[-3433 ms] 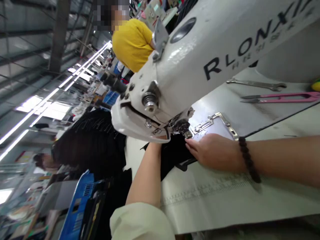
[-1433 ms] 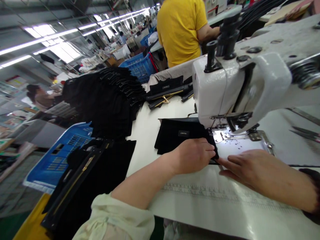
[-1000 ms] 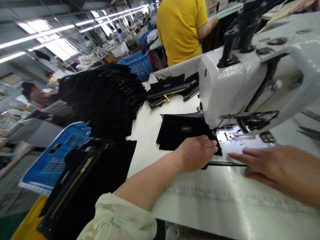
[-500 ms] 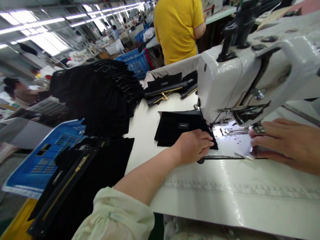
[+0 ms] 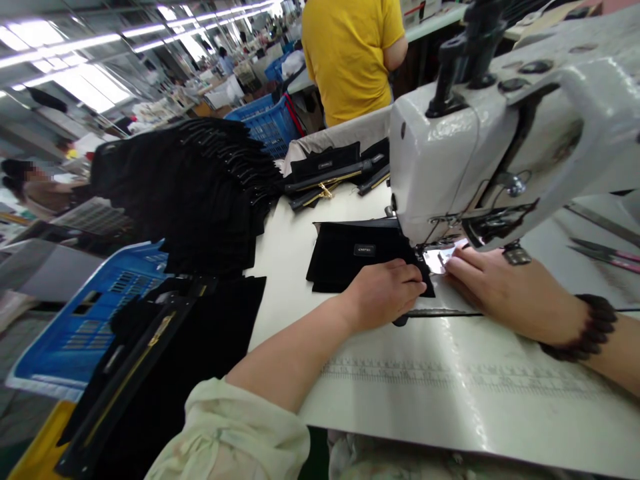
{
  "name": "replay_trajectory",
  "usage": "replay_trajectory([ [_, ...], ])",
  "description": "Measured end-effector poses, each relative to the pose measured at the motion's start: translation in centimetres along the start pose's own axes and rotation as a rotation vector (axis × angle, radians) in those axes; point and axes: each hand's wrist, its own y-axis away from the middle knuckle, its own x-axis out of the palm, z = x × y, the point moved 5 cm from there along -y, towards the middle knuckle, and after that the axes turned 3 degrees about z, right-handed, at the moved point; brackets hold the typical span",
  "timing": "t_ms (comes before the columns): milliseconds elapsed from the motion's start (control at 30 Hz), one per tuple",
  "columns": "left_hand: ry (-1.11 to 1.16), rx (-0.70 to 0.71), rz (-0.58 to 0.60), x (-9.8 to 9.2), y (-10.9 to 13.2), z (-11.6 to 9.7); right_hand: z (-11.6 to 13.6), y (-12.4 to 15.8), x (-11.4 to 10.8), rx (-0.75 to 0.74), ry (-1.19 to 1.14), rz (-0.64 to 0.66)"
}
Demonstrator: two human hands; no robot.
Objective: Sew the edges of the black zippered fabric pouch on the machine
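A black fabric piece [image 5: 340, 257] with a small label lies flat on the sewing table, its right end beside the needle area. My left hand [image 5: 387, 293] rests on its lower right corner, fingers curled together and pressing it down. My right hand [image 5: 505, 287], with a dark beaded bracelet [image 5: 585, 330] at the wrist, reaches under the sewing machine head [image 5: 450, 167]. Its fingertips are drawn together at the bright metal plate [image 5: 436, 260], just right of the fabric; what they hold, if anything, is hidden.
Scissors [image 5: 607, 255] lie on the right of the machine bed. Black zippered pieces [image 5: 325, 177] sit behind the fabric. A tall stack of black pieces [image 5: 200, 193] and a blue basket [image 5: 85, 327] stand left. A person in a yellow shirt [image 5: 350, 60] is beyond the machine.
My right hand has moved left from the far right of the machine bed to the needle area, uncovering the scissors. My left hand and the fabric stay nearly in place.
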Motion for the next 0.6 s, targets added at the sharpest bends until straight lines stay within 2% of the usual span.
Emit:
replay_trajectory([
  [133,0.036,-0.030,-0.016,0.2,0.2,0.1,0.3,1.8,-0.6,-0.270,-0.142,-0.048],
  [233,0.125,-0.067,-0.072,0.3,0.3,0.5,0.9,2.1,-1.0,-0.370,-0.196,-0.024],
  [367,0.226,-0.074,-0.156,0.3,0.4,0.8,1.5,1.6,-1.4,-0.355,-0.194,-0.034],
  [467,0.243,-0.071,-0.146,0.4,0.4,0.9,1.5,1.4,-1.3,-0.293,-0.195,-0.033],
  [600,0.248,-0.082,-0.160,0.5,0.3,0.9,1.4,1.4,-0.5,-0.275,-0.247,0.031],
])
